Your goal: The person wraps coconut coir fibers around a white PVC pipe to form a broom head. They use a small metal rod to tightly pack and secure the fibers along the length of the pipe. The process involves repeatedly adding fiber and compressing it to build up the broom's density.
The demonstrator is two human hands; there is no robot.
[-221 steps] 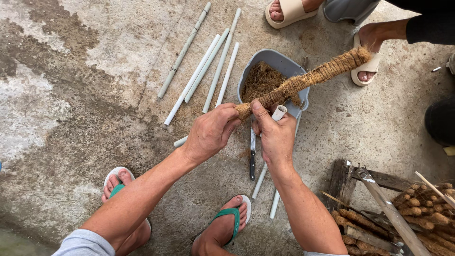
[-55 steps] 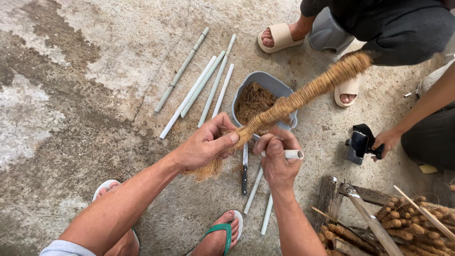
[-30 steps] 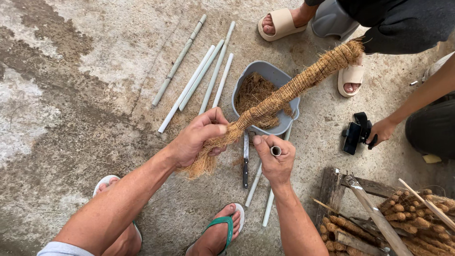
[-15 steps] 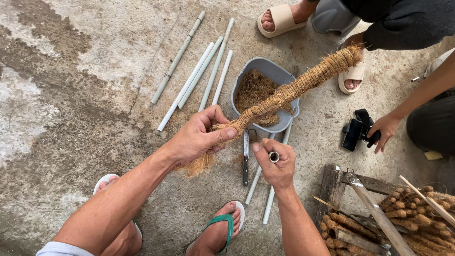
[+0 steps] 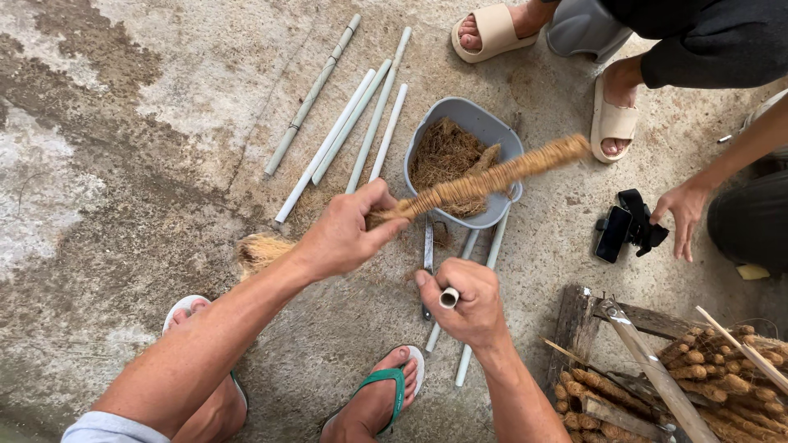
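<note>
Above the grey plastic tub of brown coir fibre [image 5: 464, 156], the left hand [image 5: 345, 234] pinches the near end of a fibre-wrapped, twine-bound pole [image 5: 484, 182] that slants out over the tub. The right hand [image 5: 464, 302] is closed round a short white pipe stub [image 5: 449, 297]. With only that pinch on it, the pole could sag or twist and its loose tuft [image 5: 261, 248] fray — and the dark-handled knife [image 5: 427, 271] lies just under both wrists.

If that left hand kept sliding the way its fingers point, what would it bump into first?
Probably the grey tub of coconut fibre; the left hand points along the fibre-wrapped stick above it, though the height is unclear.

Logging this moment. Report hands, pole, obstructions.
Left hand gripping coir pole over tub. Right hand closed on white tube. Knife on ground between hands.
</note>
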